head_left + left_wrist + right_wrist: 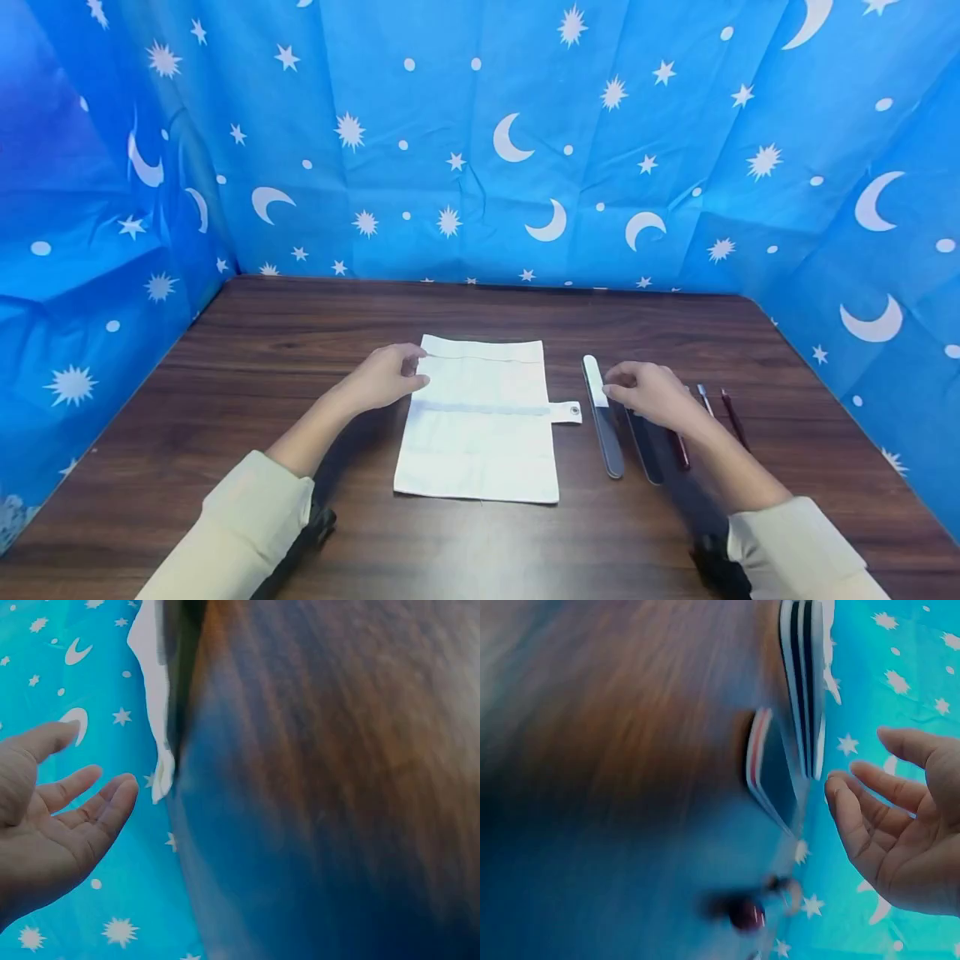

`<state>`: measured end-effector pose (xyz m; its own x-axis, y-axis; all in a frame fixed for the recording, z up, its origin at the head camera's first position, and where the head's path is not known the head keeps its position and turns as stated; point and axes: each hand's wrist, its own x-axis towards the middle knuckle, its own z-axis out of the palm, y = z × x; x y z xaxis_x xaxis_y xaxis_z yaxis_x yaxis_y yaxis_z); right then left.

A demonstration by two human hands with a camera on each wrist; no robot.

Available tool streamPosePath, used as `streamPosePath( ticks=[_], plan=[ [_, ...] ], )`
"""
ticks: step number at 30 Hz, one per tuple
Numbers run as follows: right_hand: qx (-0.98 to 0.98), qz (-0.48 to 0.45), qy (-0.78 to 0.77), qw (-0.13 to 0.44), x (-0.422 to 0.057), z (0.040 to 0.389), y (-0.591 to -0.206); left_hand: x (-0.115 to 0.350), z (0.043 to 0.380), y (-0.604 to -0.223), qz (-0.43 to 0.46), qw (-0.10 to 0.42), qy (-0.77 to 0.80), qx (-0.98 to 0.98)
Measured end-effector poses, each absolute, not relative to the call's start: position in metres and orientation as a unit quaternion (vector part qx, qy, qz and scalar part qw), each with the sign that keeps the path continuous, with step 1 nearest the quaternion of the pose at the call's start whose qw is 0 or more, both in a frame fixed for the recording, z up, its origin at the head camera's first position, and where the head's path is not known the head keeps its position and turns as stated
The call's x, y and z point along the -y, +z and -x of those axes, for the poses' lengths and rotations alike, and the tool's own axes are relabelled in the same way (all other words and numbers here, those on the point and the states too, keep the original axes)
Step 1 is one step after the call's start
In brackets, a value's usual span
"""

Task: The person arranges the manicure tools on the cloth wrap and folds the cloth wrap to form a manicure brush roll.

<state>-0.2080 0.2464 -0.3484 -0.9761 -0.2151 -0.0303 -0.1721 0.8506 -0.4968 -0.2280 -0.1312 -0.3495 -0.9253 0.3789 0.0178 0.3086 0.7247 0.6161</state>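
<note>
A white cloth pouch [480, 433] lies flat and unfolded on the table, its snap tab [566, 412] pointing right. My left hand [386, 375] is at the pouch's upper left edge with fingers loosely bent; in the left wrist view it looks apart from the cloth [156, 697]. Over the nail files hovers my right hand [656, 396], fingers loosely curved and holding nothing. Nearest it are a white-and-grey nail file [603, 425] and a dark nail file [647, 454], partly hidden by the hand. The right wrist view shows the second file's pinkish core [759, 746].
Right of the files lie a dark red handled tool [679, 450], a thin silver-tipped tool [703, 398] and a dark red stick [735, 418], partly behind the right forearm. A blue curtain [465, 150] with moons and stars borders the brown wooden table [285, 333].
</note>
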Motion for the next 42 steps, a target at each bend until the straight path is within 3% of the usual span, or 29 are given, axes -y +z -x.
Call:
streamPosePath(
  ticks=[9,19,42],
  plan=[
    [-0.955,0.043,-0.278,0.095,-0.233,0.234,-0.359,0.132,0.239,-0.366,-0.141,0.083,0.316,-0.935],
    [-0.963,0.022,-0.239,0.122,-0.224,0.236,-0.360,0.131,0.240,-0.369,-0.130,0.130,0.313,-0.932],
    [-0.920,0.025,-0.380,0.091,-0.216,0.243,-0.342,0.136,0.241,-0.366,-0.183,0.159,0.271,-0.932]
  ],
)
